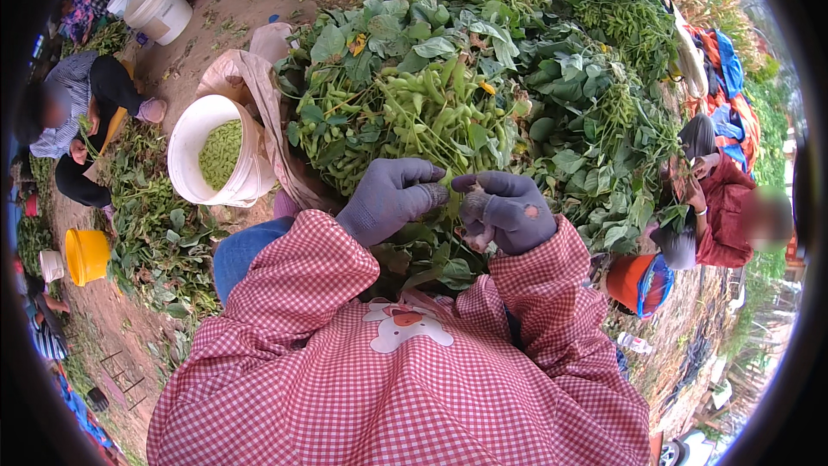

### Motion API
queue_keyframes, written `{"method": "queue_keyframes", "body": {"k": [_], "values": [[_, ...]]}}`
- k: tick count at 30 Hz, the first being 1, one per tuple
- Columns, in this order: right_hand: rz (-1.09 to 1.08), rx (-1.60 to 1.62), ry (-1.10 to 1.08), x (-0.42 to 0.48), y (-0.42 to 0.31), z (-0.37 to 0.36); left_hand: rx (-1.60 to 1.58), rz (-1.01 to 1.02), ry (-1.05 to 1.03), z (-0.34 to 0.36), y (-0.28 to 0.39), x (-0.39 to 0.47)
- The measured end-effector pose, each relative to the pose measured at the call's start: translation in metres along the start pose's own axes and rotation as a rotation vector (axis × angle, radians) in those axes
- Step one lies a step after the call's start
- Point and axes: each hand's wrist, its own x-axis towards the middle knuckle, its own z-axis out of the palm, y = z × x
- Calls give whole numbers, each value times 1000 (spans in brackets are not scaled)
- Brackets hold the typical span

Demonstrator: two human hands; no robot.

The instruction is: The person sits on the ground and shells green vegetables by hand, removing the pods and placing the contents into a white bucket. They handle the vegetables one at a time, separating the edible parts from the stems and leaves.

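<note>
My left hand (398, 199), in a grey-purple knit glove, pinches a green soybean pod (449, 186) between thumb and fingertips. My right hand (511, 210) wears a matching glove, worn through at the fingertips and with a hole on its back. Its fingers are curled, with the index tip close beside the pod; whether they grip anything is hidden. Just beyond both hands lies a heap of soybean plants (433, 103), thick with green pods and leaves. Leafy stems (446, 265) also hang below the hands, over my lap.
Left of the heap, a white bucket (184, 136) holds shelled green beans, beside a pale woven sack (259, 90). A person sits at far left near a yellow bucket (88, 257). Another person handles plants at right, by an orange bucket (631, 281). White buckets (158, 10) stand at upper left.
</note>
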Motion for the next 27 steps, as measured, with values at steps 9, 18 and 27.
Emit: {"method": "queue_keyframes", "body": {"k": [9,18,27], "values": [[56,-150,-70,5,10,-1,443,344,-44,1,-14,1],[56,-302,-79,8,9,0,770,706,9,0,-19,4],[-19,-395,14,7,12,6,258,79,-23,4,-14,0]]}}
